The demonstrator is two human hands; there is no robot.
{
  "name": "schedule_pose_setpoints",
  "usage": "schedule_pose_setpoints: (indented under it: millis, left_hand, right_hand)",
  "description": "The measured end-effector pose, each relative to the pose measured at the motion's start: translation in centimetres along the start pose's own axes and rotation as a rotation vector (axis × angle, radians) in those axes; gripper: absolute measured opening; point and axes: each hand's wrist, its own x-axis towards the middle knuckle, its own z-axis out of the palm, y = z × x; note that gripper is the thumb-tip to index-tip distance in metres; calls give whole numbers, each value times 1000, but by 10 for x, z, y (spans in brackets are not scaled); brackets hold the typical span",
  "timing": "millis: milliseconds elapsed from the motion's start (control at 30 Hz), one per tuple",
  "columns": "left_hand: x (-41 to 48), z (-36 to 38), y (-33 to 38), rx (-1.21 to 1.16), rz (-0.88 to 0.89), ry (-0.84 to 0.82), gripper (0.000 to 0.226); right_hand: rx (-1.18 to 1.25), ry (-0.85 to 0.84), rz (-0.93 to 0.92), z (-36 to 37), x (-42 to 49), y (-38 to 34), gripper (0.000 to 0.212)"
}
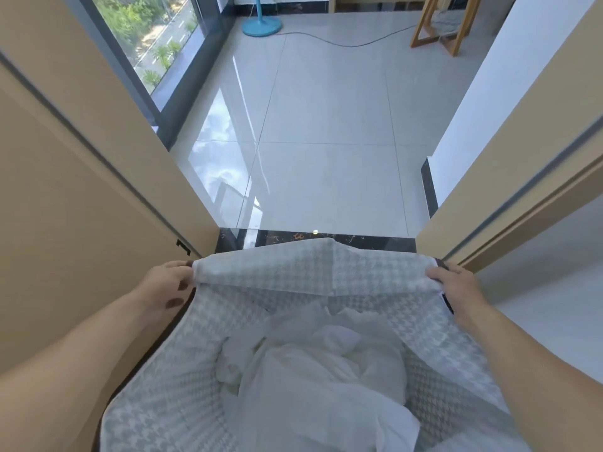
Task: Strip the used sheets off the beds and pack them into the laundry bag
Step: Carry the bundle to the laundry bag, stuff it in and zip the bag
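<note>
A grey-and-white houndstooth laundry bag (293,275) hangs wide open below me, filling the lower half of the view. Crumpled white sheets (319,370) lie bunched inside it. My left hand (169,283) grips the bag's rim at its far left corner, fingers curled over the edge by a dark strap. At the far right corner my right hand (456,288) grips the rim beside another dark strap. The bag is held up between both hands in a doorway.
Tan door frames (107,177) close in on both sides, above a black marble threshold (313,238). Beyond lies a glossy tiled floor (326,125), with a blue fan base (261,26), a trailing cord (352,44), a wooden stand (443,24) and a large window (153,37).
</note>
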Motion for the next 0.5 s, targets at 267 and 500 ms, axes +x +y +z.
schedule_pose_setpoints:
  millis: [267, 500]
  left_hand:
    - [-89, -17, 61, -194, 251, -11, 21]
    - [-142, -50, 76, -234, 288, 39, 9]
  right_hand:
    - [220, 18, -236, -46, -67, -81, 22]
    - [152, -56, -314, -72, -133, -117, 19]
